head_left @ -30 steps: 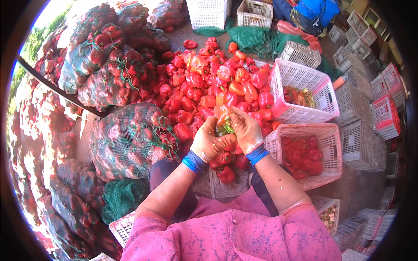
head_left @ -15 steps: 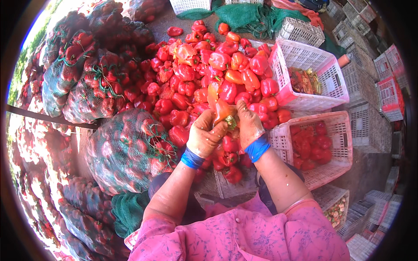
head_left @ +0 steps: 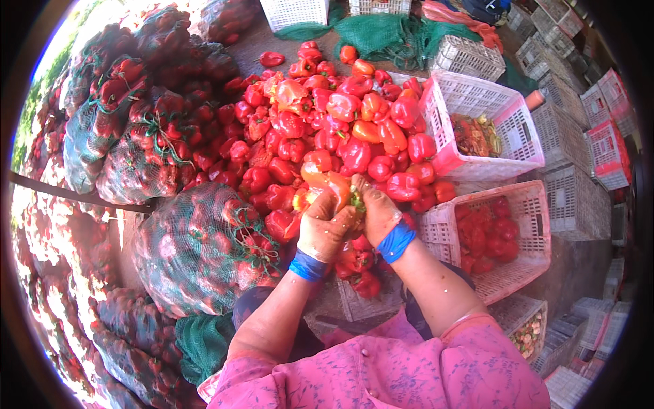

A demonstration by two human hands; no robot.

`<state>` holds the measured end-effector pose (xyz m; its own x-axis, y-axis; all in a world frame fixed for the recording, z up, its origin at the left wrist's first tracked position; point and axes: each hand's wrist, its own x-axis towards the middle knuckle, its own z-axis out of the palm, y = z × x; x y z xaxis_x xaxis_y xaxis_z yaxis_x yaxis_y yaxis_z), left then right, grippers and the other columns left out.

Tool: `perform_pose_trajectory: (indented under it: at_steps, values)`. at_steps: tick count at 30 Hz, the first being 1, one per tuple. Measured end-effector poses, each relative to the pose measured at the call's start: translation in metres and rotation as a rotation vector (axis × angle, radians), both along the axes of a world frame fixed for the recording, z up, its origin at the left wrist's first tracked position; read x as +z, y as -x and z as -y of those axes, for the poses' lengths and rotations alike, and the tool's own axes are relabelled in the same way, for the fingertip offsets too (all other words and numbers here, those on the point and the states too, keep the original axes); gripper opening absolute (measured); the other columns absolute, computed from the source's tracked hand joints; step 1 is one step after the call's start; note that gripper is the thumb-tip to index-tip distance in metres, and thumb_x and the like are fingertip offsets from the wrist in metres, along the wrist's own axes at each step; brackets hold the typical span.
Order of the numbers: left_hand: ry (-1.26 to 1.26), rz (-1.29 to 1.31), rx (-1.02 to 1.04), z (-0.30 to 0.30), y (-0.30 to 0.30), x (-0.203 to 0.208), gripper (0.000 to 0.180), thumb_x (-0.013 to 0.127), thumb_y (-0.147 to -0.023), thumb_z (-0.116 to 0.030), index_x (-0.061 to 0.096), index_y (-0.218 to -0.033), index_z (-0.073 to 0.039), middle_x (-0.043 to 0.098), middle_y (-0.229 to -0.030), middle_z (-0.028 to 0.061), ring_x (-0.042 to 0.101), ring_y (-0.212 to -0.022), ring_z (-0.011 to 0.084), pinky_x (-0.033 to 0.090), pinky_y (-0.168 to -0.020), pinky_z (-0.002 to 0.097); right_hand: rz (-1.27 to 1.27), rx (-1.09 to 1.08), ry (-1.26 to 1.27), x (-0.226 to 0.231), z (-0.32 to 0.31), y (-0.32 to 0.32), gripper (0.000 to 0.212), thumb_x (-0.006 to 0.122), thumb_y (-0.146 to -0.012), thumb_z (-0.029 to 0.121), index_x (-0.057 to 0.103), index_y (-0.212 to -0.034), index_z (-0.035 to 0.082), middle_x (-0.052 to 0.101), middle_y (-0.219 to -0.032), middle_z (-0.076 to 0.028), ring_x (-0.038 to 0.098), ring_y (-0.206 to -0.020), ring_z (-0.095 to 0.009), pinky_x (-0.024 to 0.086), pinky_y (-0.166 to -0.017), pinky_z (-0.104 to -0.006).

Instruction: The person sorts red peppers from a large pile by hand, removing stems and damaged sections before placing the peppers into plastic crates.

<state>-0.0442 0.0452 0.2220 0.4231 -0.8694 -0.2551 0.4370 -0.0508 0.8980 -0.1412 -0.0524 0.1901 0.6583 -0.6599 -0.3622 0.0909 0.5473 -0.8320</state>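
Both my hands wear tan-orange gloves with blue bands at the wrists and meet over the near side of a big heap of red bell peppers (head_left: 289, 126). My left hand (head_left: 319, 232) is closed around a torn-open orange-red bell pepper (head_left: 334, 184), whose flesh spreads above the fingers. At its right side, the fingers of my right hand (head_left: 378, 215) pinch the pepper's green stem and seedy core (head_left: 356, 199). The fingertips partly cover the core, so I cannot tell if it is still attached. More red peppers (head_left: 361, 269) lie just below my hands.
At the right, one pinkish-white crate (head_left: 494, 160) holds pepper scraps, and a nearer crate (head_left: 531, 232) holds red peppers. A third crate (head_left: 514, 310) contains pale green-pink pieces. Stuffed mesh sacks (head_left: 197, 252) crowd the left. Green netting (head_left: 381, 34) lies at the back.
The pepper has tilted and opened wider, its flesh shifting left above my left hand. My right hand has moved slightly left and down, and the view has shifted a little.
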Motion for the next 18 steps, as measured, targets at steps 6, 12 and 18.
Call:
perform_pose_trajectory:
  at_steps: [6, 12, 18]
  values:
    - [-0.006, 0.172, -0.191, 0.001, -0.018, 0.004, 0.023, 0.072, -0.087, -0.015, 0.066, -0.106, -0.002, 0.066, -0.092, -0.0012, 0.059, -0.086, 0.0086, 0.049, -0.080, 0.0272, -0.062, 0.219, 0.107, 0.003, 0.015, 0.027, 0.052, 0.041, -0.103, 0.062, 0.066, -0.103, 0.017, 0.061, -0.067, 0.003, 0.053, -0.049, -0.011, 0.038, -0.042, -0.0258]
    - [-0.107, -0.067, -0.185, -0.002, -0.009, -0.017, 0.039, 0.076, -0.091, -0.033, 0.068, -0.109, 0.000, 0.069, -0.096, 0.0013, 0.063, -0.085, 0.0096, 0.052, -0.078, 0.0273, -0.201, 0.317, -0.023, 0.019, 0.032, 0.041, 0.056, 0.061, -0.091, 0.065, 0.071, -0.110, 0.013, 0.070, -0.092, 0.001, 0.064, -0.077, -0.010, 0.049, -0.063, -0.0237]
    - [-0.112, -0.173, -0.083, 0.003, 0.000, -0.045, 0.023, 0.067, -0.093, -0.021, 0.068, -0.105, -0.002, 0.071, -0.097, 0.0053, 0.065, -0.086, 0.0118, 0.055, -0.078, 0.0309, -0.145, 0.330, 0.109, 0.000, 0.030, 0.026, 0.076, 0.069, -0.093, 0.050, 0.050, -0.145, -0.002, 0.063, -0.130, -0.007, 0.060, -0.116, -0.017, 0.048, -0.101, -0.0318]
